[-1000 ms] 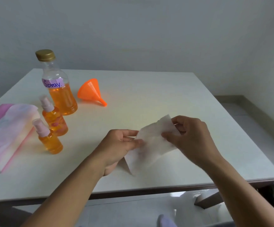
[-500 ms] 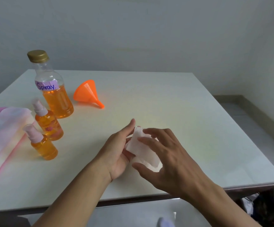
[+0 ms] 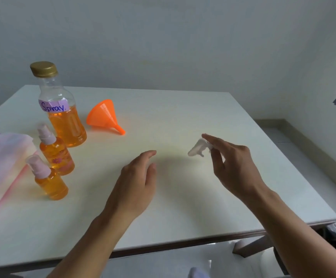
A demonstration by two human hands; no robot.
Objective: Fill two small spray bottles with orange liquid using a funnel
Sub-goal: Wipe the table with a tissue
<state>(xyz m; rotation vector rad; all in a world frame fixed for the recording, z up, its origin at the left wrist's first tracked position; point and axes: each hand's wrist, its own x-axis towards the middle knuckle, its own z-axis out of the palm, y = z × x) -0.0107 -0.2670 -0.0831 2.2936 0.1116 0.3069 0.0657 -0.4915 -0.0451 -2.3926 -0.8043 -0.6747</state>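
Here is a white table (image 3: 193,109) with a smooth, bare top, pushed close to a plain pale wall (image 3: 183,43). Grey floor (image 3: 295,145) shows past its right edge.

At the far left stands the big bottle (image 3: 62,119), upright, with a gold cap (image 3: 43,69) screwed on and a purple label (image 3: 53,106) reading "Spray." It is a little over half full of orange liquid. Just to its right the orange funnel (image 3: 104,116) lies on its side, with the spout pointing right and toward the near edge.

In front of the big bottle come the two small ones. The far spray bottle (image 3: 57,155) and the near spray bottle (image 3: 49,180) both stand upright with their pale pink pump tops on, and both show orange liquid well up the body. They sit just beside each other. A soft pink and pastel cloth (image 3: 0,169) lies folded along the left edge, just left of them.

Now the hands, mid-table and well apart. The left hand (image 3: 137,181) is palm down over the table with its fingers loose and nothing in it. Whether it touches the top, I cannot tell. The right hand (image 3: 236,167) is lifted above the table and pinches a small white piece between thumb and fingertips. It is blurred, but it looks like a folded tissue (image 3: 198,148) and hangs clear of the table.
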